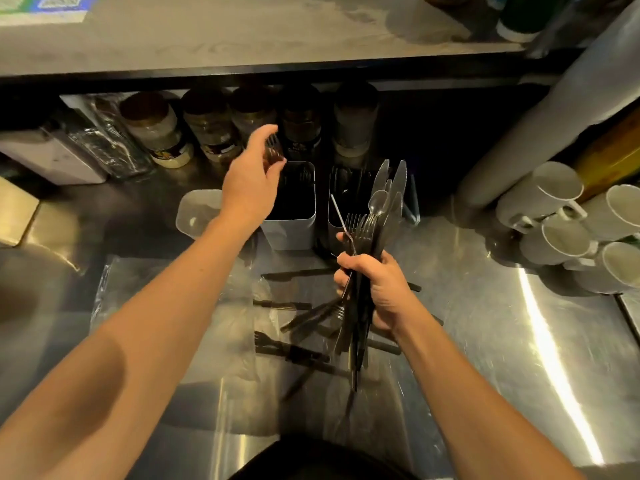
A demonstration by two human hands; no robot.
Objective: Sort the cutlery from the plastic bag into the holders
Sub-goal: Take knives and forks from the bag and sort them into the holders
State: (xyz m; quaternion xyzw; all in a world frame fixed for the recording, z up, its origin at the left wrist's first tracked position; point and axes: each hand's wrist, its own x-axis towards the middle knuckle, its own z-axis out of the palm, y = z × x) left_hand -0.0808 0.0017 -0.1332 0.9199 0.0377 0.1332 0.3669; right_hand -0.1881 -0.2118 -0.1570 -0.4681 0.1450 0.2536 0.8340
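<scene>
My right hand (375, 289) grips a bundle of cutlery (377, 216), forks, knives and a spoon, held upright over the counter. My left hand (251, 174) reaches over the middle holder (292, 230) and holds a fork (273, 148) with its tines up, above the holder's opening. A second holder (334, 220) to the right contains dark cutlery. A third, pale holder (194, 213) stands to the left. The clear plastic bag (166, 292) lies flat on the steel counter with several loose knives and forks (294, 351) on it.
Jars (162, 133) line the back under a shelf (242, 39). Stacked white mugs (568, 216) lie at the right beside a grey pipe (554, 116). A white box (52, 157) and wrapped plastic packs sit at the back left.
</scene>
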